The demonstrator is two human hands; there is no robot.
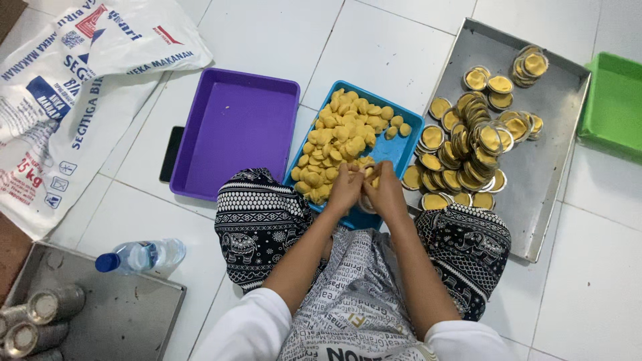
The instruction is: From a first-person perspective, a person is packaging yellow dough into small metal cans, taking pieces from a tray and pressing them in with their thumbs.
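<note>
White floor tiles (374,47) serve as the work surface in the head view, the person seated on them with knees in black-and-white patterned trousers (257,220) spread to either side. Between the knees, within easy reach, lies a shallow blue plastic tray (401,150) heaped with small yellow dough balls (338,144). The left hand (346,189) and right hand (386,190) meet over its near edge, fingers curled closed around a small round piece (366,202) pressed between them; whether it is a tin or dough alone cannot be told. Just to the right, a large grey metal baking sheet (548,174) carries overlapping round metal tart tins lined with yellow dough (468,144), close to the right hand. An empty purple plastic tray (234,127) lies left of the blue one, a white printed sack (67,87) beyond it. A clear water bottle with blue cap (140,255) rests at lower left.
</note>
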